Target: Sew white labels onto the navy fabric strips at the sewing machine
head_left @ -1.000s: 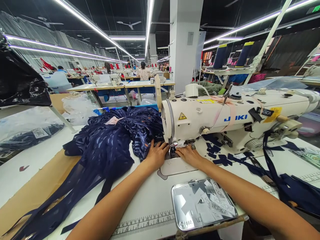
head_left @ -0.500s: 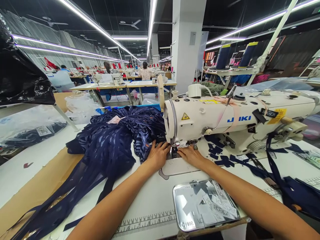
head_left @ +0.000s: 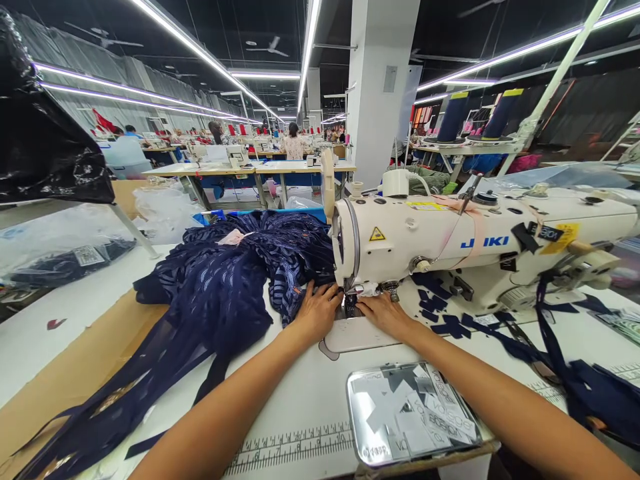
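A white sewing machine (head_left: 425, 233) marked JUKI stands before me, its needle and presser foot (head_left: 350, 305) low over the metal bed plate. Just left of the foot, my left hand (head_left: 319, 310) is closed over the edge of a navy patterned garment (head_left: 220, 273) with bent fingers. My right hand (head_left: 384, 313) is on the right of the foot, its fingers pressed together on dark fabric close to the needle. Very little of that fabric shows between the hands. The bulk of the garment lies heaped left of the machine, its straps trailing toward me.
A metal tin (head_left: 413, 413) of white labels sits at the front edge. Navy scraps (head_left: 450, 325) and scissors (head_left: 520, 333) lie right of the machine. A black plastic bag (head_left: 50, 133) hangs at left, above clear bags (head_left: 90, 240). Navy thread cones (head_left: 453, 117) stand behind. People work farther back.
The whole view has shifted slightly, so the machine appears a little farther right. Both hands keep almost the same place beside the presser foot.
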Available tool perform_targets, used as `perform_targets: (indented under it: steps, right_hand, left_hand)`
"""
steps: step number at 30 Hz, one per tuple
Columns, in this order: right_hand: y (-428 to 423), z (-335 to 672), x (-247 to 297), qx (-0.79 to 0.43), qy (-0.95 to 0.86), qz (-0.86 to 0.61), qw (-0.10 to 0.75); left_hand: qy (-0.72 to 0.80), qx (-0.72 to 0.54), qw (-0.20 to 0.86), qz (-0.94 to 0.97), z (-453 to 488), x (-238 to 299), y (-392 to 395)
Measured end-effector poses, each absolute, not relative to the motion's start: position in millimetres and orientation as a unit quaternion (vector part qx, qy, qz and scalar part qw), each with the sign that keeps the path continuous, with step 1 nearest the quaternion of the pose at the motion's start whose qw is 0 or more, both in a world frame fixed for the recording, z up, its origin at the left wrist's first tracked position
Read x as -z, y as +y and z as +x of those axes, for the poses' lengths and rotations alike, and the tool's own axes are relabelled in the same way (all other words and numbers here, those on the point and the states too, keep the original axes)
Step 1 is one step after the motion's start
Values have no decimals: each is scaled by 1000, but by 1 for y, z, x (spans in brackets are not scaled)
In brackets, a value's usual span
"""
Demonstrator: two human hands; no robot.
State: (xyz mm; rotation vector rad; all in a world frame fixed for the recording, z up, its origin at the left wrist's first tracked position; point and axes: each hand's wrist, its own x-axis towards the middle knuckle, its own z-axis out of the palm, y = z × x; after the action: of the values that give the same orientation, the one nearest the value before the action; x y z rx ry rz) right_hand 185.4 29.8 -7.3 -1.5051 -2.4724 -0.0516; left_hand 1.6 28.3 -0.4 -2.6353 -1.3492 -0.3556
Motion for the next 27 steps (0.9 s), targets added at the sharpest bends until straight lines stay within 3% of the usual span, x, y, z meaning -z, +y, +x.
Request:
perform_targets:
  steps: [15,20,23,27]
  right_hand:
    - [31,185,9,32,-847,-515,126]
    - [32,186,13,52,-853,-501,138]
    - [32,187,12,50,-851,-506,133]
    - [30,186,7,33,-858,-497,126]
  left_hand:
    - [-449,115,61,-884,1,3,30]
    - [-432,217,23,-875,-1,2,27]
    - [-448,377,-88,-806,2,-3,21]
    - [-456,516,-420,-591,13,-11,10]
